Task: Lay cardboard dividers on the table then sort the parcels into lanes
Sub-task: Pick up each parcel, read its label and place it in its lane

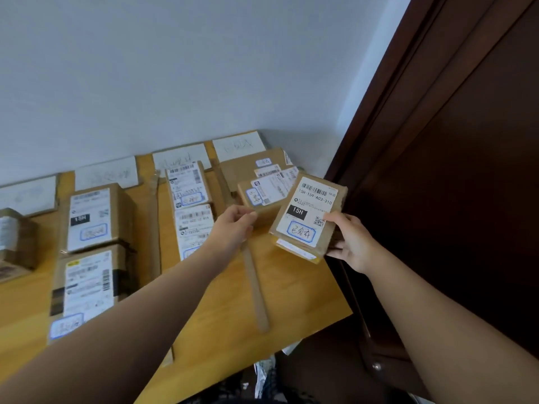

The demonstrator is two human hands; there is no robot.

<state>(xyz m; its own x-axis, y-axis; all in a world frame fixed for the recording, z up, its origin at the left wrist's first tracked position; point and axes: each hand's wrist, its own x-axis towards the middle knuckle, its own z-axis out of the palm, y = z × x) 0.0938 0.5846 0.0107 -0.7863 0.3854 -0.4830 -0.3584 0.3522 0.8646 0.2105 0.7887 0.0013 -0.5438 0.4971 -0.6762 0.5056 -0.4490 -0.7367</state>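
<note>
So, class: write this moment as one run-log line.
right hand: holds brown cardboard parcel with 15H label above rightmost lane | left hand: on brown parcel behind | cardboard divider strips: laid

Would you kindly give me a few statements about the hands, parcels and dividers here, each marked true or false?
1. The right hand holds a parcel labelled 15H. True.
2. The left hand rests flat on bare table. False: it touches the corner of a small parcel in the rightmost lane.
3. Cardboard divider strips lie on the yellow table. True.
4. The held parcel's label faces down. False: it faces up.
5. The white cards lie at the table's near edge. False: they are along the wall.
</note>
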